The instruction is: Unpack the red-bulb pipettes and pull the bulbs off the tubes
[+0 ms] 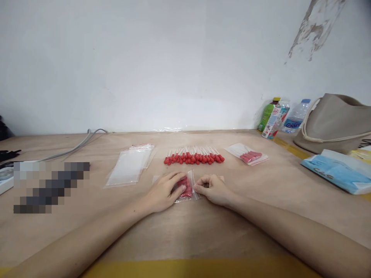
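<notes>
A clear zip bag point(189, 190) with red-tipped sticks in it lies flat on the table in front of me. My left hand point(165, 191) rests on the bag's left part, thumb and fingers gripping it over the red tips. At its right edge, by the seal, my right hand point(213, 189) pinches the plastic between thumb and curled fingers. Behind both hands is a row of red-headed sticks point(193, 157), heads toward me and pale shafts pointing to the wall. The sticks' shafts in the held bag are mostly hidden by my left hand.
Flat zip bags point(124, 168) are stacked at left. A filled zip bag point(251, 156) lies at right. Farther right are bottles point(268, 114), a blue tissue pack point(336, 170) and a grey-beige bag point(333, 123). A cable point(75, 146) and a pixelated dark object point(55, 185) are at far left.
</notes>
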{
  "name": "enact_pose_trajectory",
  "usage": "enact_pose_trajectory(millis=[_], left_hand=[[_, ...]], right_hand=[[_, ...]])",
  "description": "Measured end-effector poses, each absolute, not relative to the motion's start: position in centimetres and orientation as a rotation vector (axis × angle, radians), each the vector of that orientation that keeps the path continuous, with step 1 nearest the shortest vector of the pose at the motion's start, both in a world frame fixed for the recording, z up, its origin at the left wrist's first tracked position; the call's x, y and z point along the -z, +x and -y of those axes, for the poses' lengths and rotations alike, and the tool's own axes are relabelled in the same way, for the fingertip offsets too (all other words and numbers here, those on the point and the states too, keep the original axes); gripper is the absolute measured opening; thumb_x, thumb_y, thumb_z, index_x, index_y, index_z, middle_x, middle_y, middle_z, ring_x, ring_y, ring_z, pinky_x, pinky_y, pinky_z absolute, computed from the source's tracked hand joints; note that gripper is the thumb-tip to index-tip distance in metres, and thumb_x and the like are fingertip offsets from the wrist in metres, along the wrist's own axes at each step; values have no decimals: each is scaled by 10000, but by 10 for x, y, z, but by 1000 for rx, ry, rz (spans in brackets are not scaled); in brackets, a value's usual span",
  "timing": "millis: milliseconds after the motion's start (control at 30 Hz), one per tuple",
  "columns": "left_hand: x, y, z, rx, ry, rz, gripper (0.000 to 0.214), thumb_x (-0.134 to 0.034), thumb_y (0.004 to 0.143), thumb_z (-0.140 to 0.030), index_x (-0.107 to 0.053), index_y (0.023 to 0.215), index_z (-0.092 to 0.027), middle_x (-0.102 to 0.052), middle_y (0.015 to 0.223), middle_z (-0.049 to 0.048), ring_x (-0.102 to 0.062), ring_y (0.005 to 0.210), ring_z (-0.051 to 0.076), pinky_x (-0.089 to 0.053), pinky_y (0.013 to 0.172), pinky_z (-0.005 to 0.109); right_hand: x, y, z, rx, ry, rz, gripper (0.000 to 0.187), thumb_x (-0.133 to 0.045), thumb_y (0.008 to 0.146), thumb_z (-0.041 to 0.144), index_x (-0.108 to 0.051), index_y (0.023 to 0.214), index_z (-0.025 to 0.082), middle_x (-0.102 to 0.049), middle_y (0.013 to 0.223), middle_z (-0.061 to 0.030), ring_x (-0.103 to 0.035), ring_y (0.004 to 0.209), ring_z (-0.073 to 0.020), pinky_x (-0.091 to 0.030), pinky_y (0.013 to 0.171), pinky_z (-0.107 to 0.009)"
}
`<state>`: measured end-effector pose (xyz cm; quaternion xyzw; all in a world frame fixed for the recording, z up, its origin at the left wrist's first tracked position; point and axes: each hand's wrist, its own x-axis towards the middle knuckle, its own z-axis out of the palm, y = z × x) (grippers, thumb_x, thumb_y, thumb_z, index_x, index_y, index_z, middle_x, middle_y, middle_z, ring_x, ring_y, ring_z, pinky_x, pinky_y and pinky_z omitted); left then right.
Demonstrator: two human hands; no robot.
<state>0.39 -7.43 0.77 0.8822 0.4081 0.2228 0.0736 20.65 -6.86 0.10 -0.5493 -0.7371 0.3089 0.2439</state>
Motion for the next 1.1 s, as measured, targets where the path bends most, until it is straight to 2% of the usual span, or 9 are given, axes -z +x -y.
enact_pose_trajectory(millis=[167, 333, 433, 633, 800, 967, 1100], left_hand=[[-15, 10, 55, -695, 2840, -1004, 357, -378, 879, -198, -482, 1220, -229, -475, 1249, 87, -440, 1152, 206, -393, 961, 382], [-18, 18, 36, -658, 3008, -745, 308, -353, 888, -188, -603, 1061, -232, -555, 1140, 92, -520, 1044, 191, -441, 884, 376], [-17, 19, 32, -683, 3039, -702, 290, -353, 894, -214, -624, 995, -205, -586, 1093, 92, -549, 986, 179, -455, 850, 345], [-14, 20, 33, -649, 3112, -675, 301, -336, 912, -266, -621, 897, -171, -633, 982, 74, -572, 883, 160, -454, 793, 292], [-14, 23, 36, -493, 3187, -731, 319, -318, 918, -264, -612, 840, -166, -631, 932, 60, -574, 829, 148, -445, 745, 252], [-17, 24, 37, -501, 3166, -821, 284, -319, 902, -173, -597, 843, -161, -609, 888, 56, -562, 804, 132, -439, 731, 230], [-17, 24, 37, -547, 3159, -816, 248, -351, 882, -151, -586, 803, -158, -600, 857, 47, -552, 767, 128, -438, 708, 224]], right_hand=[[-2, 207, 66, -864, -1537, 1989, 291, -588, 685, 474, -640, 603, 200, -561, 531, 61, -507, 594, -118, -214, 917, -395], [-4, 207, 66, -916, -1541, 1947, 302, -614, 657, 483, -631, 573, 194, -553, 508, 60, -495, 584, -115, -237, 910, -377], [-4, 206, 66, -927, -1543, 1927, 297, -630, 643, 480, -630, 555, 196, -563, 513, 57, -503, 600, -119, -257, 887, -361], [0, 207, 66, -919, -1504, 1910, 285, -652, 622, 477, -634, 565, 198, -560, 504, 64, -481, 541, -92, -314, 782, -298], [4, 209, 66, -894, -1420, 1922, 327, -617, 655, 503, -605, 603, 181, -548, 520, 51, -453, 509, -84, -321, 591, -241], [10, 211, 63, -786, -1135, 1907, 153, -503, 777, 317, -580, 785, 186, -578, 643, 32, -471, 551, -90, -342, 562, -225], [10, 214, 61, -556, -1010, 2059, 83, -531, 703, 153, -590, 740, 197, -572, 639, 30, -489, 614, -109, -329, 638, -256]])
